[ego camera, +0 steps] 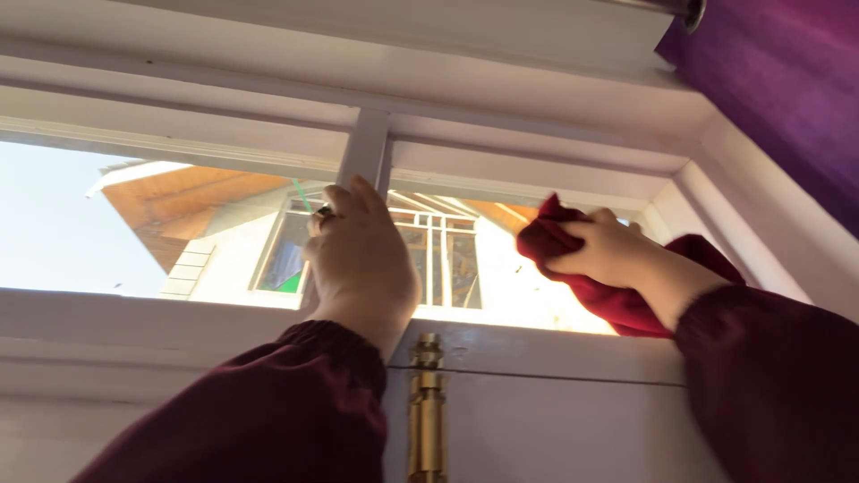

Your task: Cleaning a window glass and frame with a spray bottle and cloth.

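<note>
Crimson crumpled cloth (573, 268) sits bunched in my right hand (608, 250) fingers, right of the white wooden mullion (365, 152); my left hand (358, 259) lies flat, fingers together, bracing there. Steady, overlapping strokes seem best.

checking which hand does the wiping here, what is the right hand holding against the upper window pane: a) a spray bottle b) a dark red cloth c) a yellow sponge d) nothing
b: the right hand grips a bunched dark red cloth against the glass of the upper pane, while the left hand rests on the white window bar.
</note>
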